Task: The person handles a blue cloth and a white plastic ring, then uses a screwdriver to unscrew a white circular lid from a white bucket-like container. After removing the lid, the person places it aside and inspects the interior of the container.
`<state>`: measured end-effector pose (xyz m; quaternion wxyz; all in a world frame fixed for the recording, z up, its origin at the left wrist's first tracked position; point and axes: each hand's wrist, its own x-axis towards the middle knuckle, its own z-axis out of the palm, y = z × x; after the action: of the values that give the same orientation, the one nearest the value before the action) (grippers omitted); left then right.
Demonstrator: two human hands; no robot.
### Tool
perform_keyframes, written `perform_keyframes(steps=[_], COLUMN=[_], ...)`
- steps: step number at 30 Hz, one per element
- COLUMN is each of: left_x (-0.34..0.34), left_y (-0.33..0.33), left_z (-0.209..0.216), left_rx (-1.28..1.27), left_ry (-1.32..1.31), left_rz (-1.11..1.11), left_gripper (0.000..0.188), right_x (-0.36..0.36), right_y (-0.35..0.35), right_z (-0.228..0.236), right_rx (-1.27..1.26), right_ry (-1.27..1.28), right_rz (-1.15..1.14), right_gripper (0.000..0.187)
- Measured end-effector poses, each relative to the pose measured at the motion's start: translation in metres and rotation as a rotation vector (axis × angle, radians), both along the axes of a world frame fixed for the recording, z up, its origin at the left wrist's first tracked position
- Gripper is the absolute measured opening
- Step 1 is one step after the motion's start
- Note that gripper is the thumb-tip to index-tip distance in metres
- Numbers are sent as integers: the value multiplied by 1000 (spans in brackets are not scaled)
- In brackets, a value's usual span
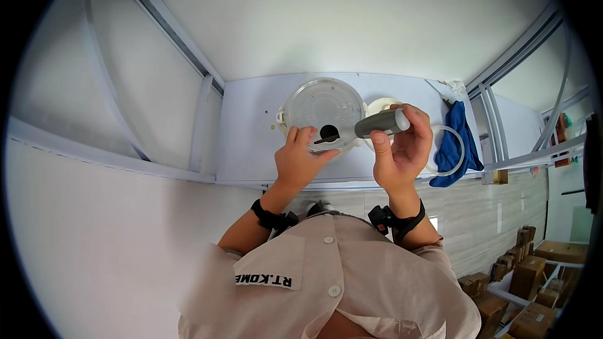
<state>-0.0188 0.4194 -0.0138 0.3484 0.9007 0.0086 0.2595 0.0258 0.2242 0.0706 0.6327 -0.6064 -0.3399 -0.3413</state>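
A round pale container (326,102) with a see-through top stands on the white table. Near its front edge are a black round spot and a thin dark piece (326,140). My left hand (296,158) grips the container's front left edge, its fingertips and thumb on either side of the dark piece. Whether it also pinches that piece is hard to make out. In my right hand (405,150) is a grey cylindrical tool (381,124) with a pale end cap, held tilted between thumb and fingers. Its pale narrow end points left toward the container's front; its exact kind is unclear.
Behind my right hand sits a cream round part (380,104). A pale ring (462,157) lies over a blue cloth (457,132) at the table's right end. Metal frame posts (204,119) flank the white table (245,132). Cardboard boxes (527,276) stand at lower right.
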Motion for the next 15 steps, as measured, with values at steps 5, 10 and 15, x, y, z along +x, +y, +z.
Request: perform_keyframes(steps=[5,10,15], left_x=[-3,-3,-3], left_y=[16,38,41], left_z=[11,2,-6], left_rx=[-116,-291,-302], left_ry=[220,88,69], left_rz=[-177,-274,-266], left_gripper=[57,45,38], right_x=[0,1,1], right_y=[-5,-2,3], right_z=[-2,-2,-7], right_rx=[-14,5,6], right_ry=[-5,15,52], right_rz=[-28,-39,-13], right_gripper=[63,62,66])
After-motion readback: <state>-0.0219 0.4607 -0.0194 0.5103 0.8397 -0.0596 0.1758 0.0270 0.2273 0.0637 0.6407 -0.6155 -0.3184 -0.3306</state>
